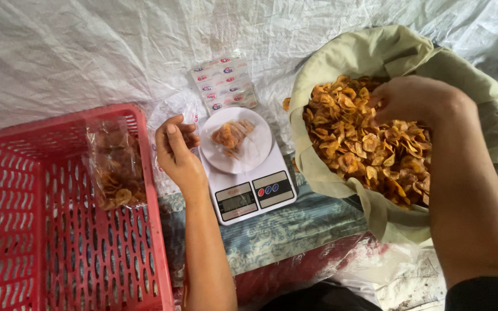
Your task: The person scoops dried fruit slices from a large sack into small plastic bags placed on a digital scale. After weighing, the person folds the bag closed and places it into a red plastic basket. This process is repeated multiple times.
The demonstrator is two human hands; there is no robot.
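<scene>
- Nearest the camera are the person's two bare forearms, reaching out over a patterned cloth [295, 230] and crinkled white plastic sheeting [76, 52] spread on the floor.
- The right hand [416, 101] is down in a big cloth-lined basket [376, 52], its fingers curled into the heap of golden fried chips [370, 144]; it looks to be gathering a handful, though how much it holds is hidden under the knuckles.
- The left hand [175, 151] hovers just left of the small white kitchen scale [249, 173], fingers loosely bent toward the thumb as if holding the mouth of a clear plastic bag [234, 138] (the film is so thin I cannot tell for sure whether it is pinched).
- That bag lies on the scale's round plate with only a small clump of chips inside, so this portion seems barely started; I would judge most of its filling is left.
- One filled bag of chips [116, 167] already leans in the red plastic crate [47, 230] on the left, well apart from the basket, and the basket is nearly full, so the work as a whole looks to be in its early part.
- Beyond the scale lies a stack of empty printed bags [225, 83].
</scene>
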